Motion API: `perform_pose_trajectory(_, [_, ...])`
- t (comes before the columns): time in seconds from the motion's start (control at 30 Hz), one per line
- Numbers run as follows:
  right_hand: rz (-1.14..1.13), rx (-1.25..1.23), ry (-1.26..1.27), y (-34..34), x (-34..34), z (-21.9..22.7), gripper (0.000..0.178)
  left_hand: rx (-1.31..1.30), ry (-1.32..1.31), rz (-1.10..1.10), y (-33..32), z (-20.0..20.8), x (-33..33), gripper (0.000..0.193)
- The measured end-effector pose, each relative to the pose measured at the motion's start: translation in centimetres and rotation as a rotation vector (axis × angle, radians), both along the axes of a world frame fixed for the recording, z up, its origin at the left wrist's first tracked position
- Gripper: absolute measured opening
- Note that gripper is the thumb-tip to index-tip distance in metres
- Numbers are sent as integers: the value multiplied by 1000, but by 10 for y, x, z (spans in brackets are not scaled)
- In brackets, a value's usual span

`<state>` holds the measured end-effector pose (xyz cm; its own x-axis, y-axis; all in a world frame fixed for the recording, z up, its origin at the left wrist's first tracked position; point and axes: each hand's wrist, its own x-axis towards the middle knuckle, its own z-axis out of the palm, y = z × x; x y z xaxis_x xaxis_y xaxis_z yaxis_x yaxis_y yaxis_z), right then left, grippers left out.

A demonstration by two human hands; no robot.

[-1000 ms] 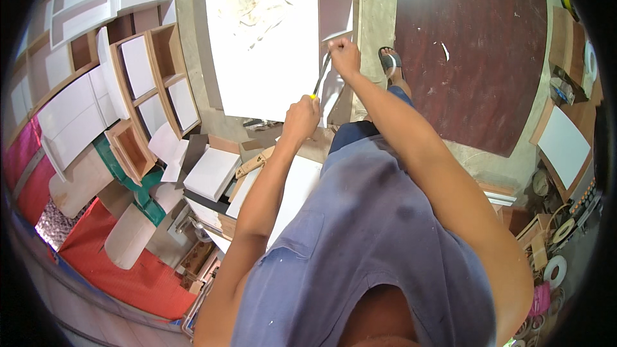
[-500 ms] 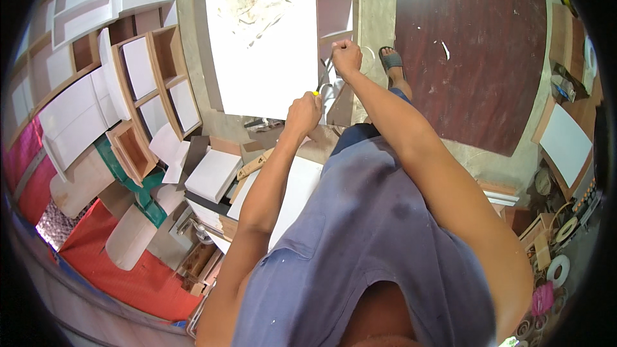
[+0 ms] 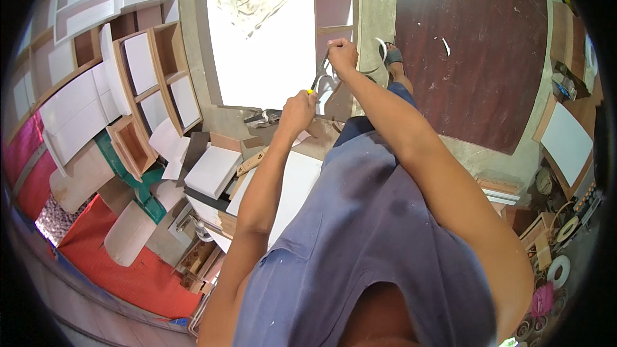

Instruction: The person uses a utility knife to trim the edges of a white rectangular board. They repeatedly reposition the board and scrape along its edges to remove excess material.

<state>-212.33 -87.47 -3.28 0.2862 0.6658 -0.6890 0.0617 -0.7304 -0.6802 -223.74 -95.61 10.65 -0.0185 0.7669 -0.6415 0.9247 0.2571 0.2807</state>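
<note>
A thin dark metal bar (image 3: pixel 319 73) with a yellow end, like a file, slants between my two hands over the near right corner of a white-topped cabinet (image 3: pixel 270 71). My left hand (image 3: pixel 299 114) is closed around its yellow end. Farther off, my right hand (image 3: pixel 342 56) grips the opposite end, beside the cabinet's open side with its compartments. White curled strips (image 3: pixel 326 85) show below the bar, between the hands. Another curved white strip (image 3: pixel 382 48) is beside my sandalled foot. A crumpled, stained cloth (image 3: pixel 254 0) lies on the white top.
On the right, a dark red-brown panel (image 3: pixel 472 51) lies on the floor. Wooden and white cabinet frames (image 3: pixel 157 77) stand to the left. Near my left forearm are a stack of white boards (image 3: pixel 212 172) and dark tools (image 3: pixel 263 117). Green plastic chairs (image 3: pixel 151 202) are at lower left.
Both hands have shifted slightly left with the bar, my right hand more so. The curved white strip by my foot shows more plainly and farther right. The view has tilted a little.
</note>
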Motion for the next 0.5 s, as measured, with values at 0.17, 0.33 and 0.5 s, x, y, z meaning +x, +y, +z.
perform_pose_trajectory(0.17, [10,-3,-9,-7,-3,7,22,-79,56,13,-1,20,-5,41])
perform_pose_trajectory(0.33, [24,-72,-19,-14,6,-18,18,-12,91,-81,-16,-13,1,41])
perform_pose_trajectory(0.5, [30,-51,48,-15,1,3,17,-98,34,40,-12,14,-4,41])
